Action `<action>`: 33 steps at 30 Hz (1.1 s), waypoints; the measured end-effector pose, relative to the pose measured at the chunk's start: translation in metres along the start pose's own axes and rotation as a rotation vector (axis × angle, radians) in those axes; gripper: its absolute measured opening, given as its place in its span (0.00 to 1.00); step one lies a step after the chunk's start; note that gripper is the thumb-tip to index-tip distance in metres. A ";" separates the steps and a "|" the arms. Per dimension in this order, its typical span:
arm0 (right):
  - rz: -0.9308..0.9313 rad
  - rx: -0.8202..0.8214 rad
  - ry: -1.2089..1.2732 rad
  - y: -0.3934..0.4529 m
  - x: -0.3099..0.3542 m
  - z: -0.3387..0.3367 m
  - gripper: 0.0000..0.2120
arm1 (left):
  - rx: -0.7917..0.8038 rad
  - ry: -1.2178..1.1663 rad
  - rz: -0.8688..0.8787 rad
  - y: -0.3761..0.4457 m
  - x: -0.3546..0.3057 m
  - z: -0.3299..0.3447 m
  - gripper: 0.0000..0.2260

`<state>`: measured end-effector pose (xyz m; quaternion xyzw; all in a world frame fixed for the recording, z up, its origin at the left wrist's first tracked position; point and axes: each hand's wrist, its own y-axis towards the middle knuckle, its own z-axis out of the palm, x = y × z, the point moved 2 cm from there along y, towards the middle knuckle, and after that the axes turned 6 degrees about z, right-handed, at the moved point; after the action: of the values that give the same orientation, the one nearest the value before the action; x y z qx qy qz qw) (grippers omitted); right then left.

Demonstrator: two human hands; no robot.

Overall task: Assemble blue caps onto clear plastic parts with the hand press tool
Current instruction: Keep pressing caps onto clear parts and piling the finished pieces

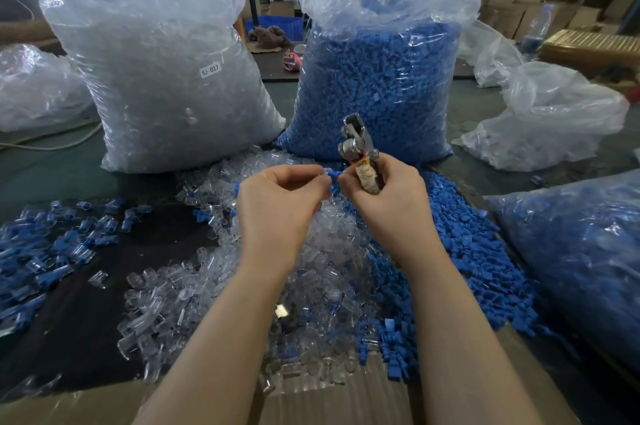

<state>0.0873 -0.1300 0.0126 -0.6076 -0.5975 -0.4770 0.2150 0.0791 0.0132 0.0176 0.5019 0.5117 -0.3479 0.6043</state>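
My right hand (388,196) grips the wrapped handles of the metal hand press tool (358,144), whose jaws point up and away. Its fingertips also pinch a blue cap (334,176). My left hand (280,199) pinches a clear plastic part (325,172) right against that cap, above the heap. Under both hands lies a pile of loose clear parts (311,272). A pile of loose blue caps (464,241) spreads to the right of it.
A big bag of clear parts (166,71) stands at the back left and a big bag of blue caps (377,78) at the back centre. Assembled blue-and-clear pieces (45,251) lie at the left. Another bag with blue parts (581,251) sits at the right.
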 end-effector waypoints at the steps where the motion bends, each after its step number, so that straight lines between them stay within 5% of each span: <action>1: -0.001 -0.008 -0.007 0.000 0.001 0.000 0.09 | 0.002 0.030 0.025 -0.001 0.000 0.000 0.05; 9: 0.046 0.058 0.082 0.001 0.000 0.001 0.01 | 0.014 0.190 0.208 -0.004 -0.003 0.004 0.05; 17: 0.079 0.164 0.273 0.001 -0.001 -0.001 0.06 | -0.022 0.155 0.202 -0.003 0.000 0.004 0.04; 25: 0.107 0.250 0.165 0.000 -0.009 -0.008 0.04 | 0.009 -0.095 0.047 0.001 0.001 0.000 0.06; 33: 0.061 0.381 0.023 -0.002 -0.005 -0.004 0.08 | 0.032 -0.173 0.073 0.004 -0.001 -0.005 0.06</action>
<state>0.0847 -0.1356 0.0094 -0.5682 -0.6558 -0.3557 0.3473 0.0814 0.0187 0.0197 0.4979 0.4335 -0.3759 0.6503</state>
